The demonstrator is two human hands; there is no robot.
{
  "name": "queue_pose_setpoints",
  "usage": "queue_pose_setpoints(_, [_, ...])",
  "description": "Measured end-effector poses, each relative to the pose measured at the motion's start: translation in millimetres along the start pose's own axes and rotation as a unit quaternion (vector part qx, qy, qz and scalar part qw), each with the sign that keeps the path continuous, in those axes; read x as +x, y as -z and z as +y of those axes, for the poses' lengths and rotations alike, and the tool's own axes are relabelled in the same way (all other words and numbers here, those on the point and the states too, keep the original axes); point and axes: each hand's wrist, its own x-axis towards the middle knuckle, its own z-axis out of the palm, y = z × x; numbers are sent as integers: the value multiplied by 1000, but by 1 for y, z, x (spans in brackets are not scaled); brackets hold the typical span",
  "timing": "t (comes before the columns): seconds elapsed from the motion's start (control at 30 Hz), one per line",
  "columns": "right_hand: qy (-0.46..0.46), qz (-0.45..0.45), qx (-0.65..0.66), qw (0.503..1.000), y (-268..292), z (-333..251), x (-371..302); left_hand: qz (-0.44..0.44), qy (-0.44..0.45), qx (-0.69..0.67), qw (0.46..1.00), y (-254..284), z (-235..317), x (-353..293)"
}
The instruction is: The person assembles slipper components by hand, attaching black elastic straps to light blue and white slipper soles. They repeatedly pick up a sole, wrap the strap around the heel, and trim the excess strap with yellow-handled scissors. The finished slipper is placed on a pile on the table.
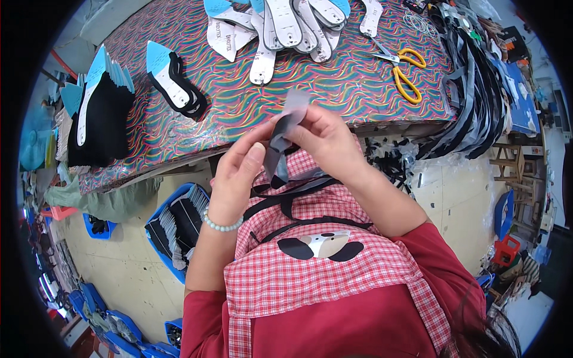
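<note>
Above my lap, close to the table's near edge, both hands are on a dark grey, slightly see-through strip (279, 142). My right hand (330, 143) is closed on it, pinching its upper part between thumb and fingers. Lower down, my left hand (237, 173) is closed as well, with its fingers against the strip's left side. The strip looks folded or twisted between the hands, and a paler grey end sticks up past the right fingers. Its lower end hangs over my red checked apron (322, 286).
Yellow-handled scissors (407, 74) lie open on the patterned table (227, 104). White sole-shaped pieces (283, 27) are heaped at the back. A black bundle (190, 98) and a black stack (107, 113) lie left. Strips (477, 89) hang at the right. A blue bin (158, 241) stands below.
</note>
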Motion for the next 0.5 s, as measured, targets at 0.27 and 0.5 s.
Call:
queue_pose_setpoints(0.27, [95, 15, -82, 992, -1, -6, -9, -13, 16, -102, 995, -11, 5, 10])
queue_pose_setpoints(0.5, [78, 40, -169, 982, 0, -31, -18, 29, -63, 294, 953, -19, -2, 5])
